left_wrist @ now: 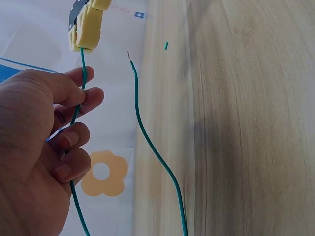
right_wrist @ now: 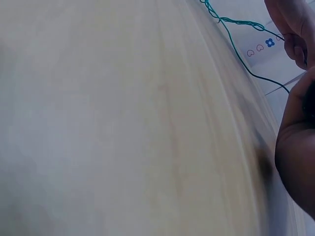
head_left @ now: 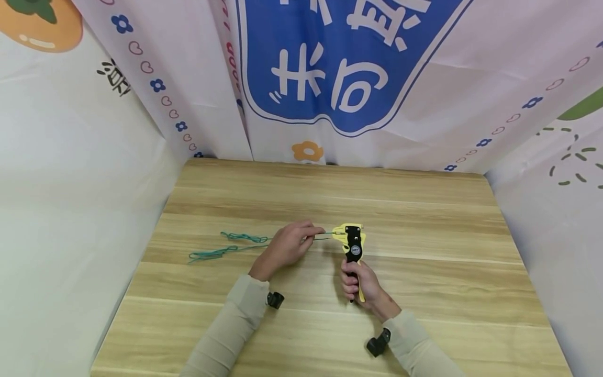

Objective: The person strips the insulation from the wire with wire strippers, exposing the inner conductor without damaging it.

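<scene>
My left hand (head_left: 289,244) pinches a thin green wire (left_wrist: 82,64) between thumb and index finger, and the wire also runs past the curled lower fingers. Its far end enters the head of a yellow and black wire stripper (head_left: 353,235). The stripper stands with its head pointing away from me; my right hand (head_left: 361,285) grips its handles. A second green wire (left_wrist: 143,129) lies beside the left hand, with bare copper at its tip. In the right wrist view, only part of the right hand (right_wrist: 298,157) shows, and the stripper is hidden.
Coiled ends of the two wires, a farther bundle (head_left: 245,237) and a nearer bundle (head_left: 207,255), lie left of the left hand. A short green bit of insulation (left_wrist: 166,45) rests on the wooden table (head_left: 424,209). Printed cloth (head_left: 207,94) hangs behind the table.
</scene>
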Action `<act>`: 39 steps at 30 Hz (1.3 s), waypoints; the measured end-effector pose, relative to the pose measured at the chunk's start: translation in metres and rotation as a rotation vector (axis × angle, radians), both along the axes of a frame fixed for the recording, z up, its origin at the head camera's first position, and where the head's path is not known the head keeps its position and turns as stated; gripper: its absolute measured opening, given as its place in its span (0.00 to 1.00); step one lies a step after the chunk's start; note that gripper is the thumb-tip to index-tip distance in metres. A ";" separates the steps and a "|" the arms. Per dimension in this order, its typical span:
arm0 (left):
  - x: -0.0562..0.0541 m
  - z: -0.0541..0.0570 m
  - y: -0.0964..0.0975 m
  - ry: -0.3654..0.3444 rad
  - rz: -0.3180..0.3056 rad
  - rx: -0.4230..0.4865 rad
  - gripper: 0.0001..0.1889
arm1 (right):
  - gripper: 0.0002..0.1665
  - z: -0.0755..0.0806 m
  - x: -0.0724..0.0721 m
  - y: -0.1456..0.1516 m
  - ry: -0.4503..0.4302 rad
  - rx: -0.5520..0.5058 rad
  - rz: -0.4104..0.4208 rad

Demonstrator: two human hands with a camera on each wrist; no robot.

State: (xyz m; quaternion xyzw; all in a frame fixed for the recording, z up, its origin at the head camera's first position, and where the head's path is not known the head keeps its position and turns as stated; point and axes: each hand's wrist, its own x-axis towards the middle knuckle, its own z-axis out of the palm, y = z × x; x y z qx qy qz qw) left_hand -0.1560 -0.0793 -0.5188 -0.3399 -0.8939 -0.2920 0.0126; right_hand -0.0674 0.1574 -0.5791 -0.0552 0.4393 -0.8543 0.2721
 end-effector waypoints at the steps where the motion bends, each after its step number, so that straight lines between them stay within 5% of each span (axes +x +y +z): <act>1: 0.000 0.000 0.000 0.001 0.000 0.004 0.15 | 0.10 0.000 0.000 0.000 0.000 0.000 -0.001; 12: 0.000 0.000 0.000 -0.008 -0.019 0.045 0.15 | 0.07 -0.001 0.002 0.000 0.002 0.067 -0.039; 39: 0.000 0.000 -0.004 0.002 -0.022 0.021 0.15 | 0.06 0.003 -0.001 0.002 0.032 0.067 0.033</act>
